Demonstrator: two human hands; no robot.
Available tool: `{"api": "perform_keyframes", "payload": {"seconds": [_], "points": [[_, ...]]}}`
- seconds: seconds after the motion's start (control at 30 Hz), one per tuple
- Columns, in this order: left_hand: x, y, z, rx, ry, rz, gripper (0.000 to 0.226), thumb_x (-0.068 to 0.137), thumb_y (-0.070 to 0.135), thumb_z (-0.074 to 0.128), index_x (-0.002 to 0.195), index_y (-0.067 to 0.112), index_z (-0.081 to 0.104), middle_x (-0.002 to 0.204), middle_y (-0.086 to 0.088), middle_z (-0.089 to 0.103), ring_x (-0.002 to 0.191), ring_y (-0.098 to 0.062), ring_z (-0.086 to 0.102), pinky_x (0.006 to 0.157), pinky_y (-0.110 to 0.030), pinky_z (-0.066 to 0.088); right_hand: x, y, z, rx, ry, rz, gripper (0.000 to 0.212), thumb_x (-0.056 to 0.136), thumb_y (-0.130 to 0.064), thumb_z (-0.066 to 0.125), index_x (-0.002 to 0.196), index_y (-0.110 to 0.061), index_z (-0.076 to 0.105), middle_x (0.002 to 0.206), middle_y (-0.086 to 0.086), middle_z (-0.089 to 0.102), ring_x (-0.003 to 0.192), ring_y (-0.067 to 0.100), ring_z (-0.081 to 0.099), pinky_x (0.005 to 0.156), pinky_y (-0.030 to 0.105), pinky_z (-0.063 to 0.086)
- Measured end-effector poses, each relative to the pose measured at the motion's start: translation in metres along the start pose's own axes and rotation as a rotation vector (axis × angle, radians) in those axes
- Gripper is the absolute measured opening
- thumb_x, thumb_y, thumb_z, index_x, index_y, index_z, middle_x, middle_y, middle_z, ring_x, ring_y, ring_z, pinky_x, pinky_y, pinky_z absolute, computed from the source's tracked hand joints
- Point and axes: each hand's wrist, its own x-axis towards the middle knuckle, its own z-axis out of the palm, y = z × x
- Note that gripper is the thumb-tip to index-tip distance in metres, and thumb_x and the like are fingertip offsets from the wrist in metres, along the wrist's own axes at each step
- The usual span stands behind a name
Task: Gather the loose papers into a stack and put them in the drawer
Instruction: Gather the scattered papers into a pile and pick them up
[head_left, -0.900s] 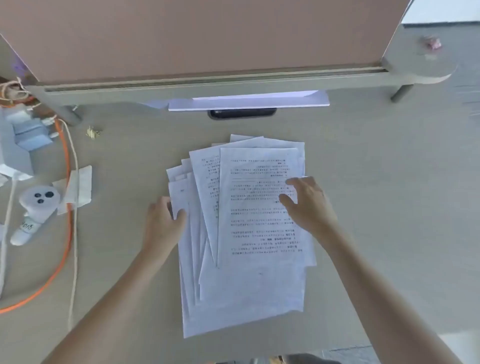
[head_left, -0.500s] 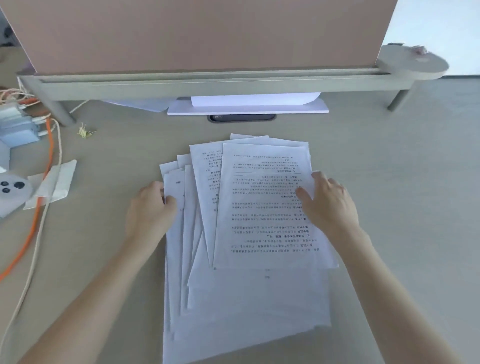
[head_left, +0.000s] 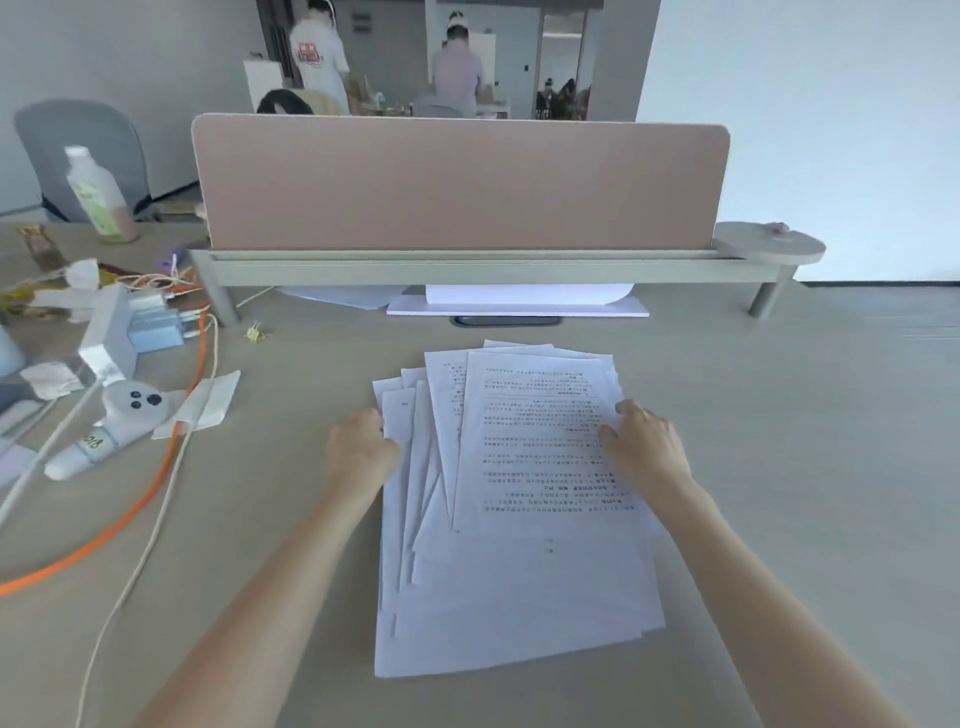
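Note:
Several white printed papers (head_left: 519, 571) lie fanned in a loose overlapping pile on the beige desk (head_left: 805, 467), in front of me. My left hand (head_left: 361, 452) presses against the pile's left edge, fingers curled on the outer sheets. My right hand (head_left: 644, 441) rests on the right edge of the top sheet, fingers spread flat on the print. No drawer is in view.
A pink divider panel (head_left: 462, 182) on a raised shelf crosses the desk's far side, with more white sheets (head_left: 519, 301) under it. Left: orange cable (head_left: 130, 514), white cord, charger block (head_left: 109, 338), a small white device (head_left: 130, 410), a bottle (head_left: 98, 197). People stand beyond.
The view has tilted up, showing the divider's top and the room. Both hands stay at the pile's sides; the right hand has shifted outward from the top sheet's middle to its right edge.

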Motion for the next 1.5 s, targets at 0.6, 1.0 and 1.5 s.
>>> {"api": "perform_keyframes", "payload": {"seconds": [0.6,1.0,1.5], "points": [[0.037,0.012,0.025,0.103,0.114,0.142,0.019,0.076,-0.006,0.04,0.065,0.008,0.034,0.06,-0.007,0.03,0.058,-0.023,0.021,0.052,-0.032,0.015,0.038,-0.023,0.021,-0.056,-0.038,-0.088,0.037,0.098,-0.017,0.043,0.132,-0.004,0.052,0.122,0.019,0.066,0.118,0.039,0.054,0.083,0.04,0.046],[0.031,0.027,0.005,-0.144,-0.004,-0.048,0.023,0.084,-0.002,0.049,0.085,0.013,0.066,0.072,0.0,0.056,0.077,-0.024,0.049,0.06,-0.028,0.037,0.031,-0.024,0.009,-0.012,-0.068,-0.014,0.034,0.089,-0.003,0.046,0.062,-0.014,0.028,0.065,0.002,0.038,0.077,0.032,0.047,0.046,0.029,0.023],[0.029,0.049,0.015,-0.238,-0.229,-0.072,0.058,0.081,0.039,0.064,0.132,0.014,0.052,0.125,-0.004,0.061,0.113,-0.027,0.059,0.085,-0.034,0.046,0.025,-0.037,0.031,0.134,0.002,-0.029,0.011,0.084,0.0,0.044,0.08,0.002,0.054,0.085,0.022,0.068,0.087,0.043,0.061,0.067,0.04,0.046]]}}
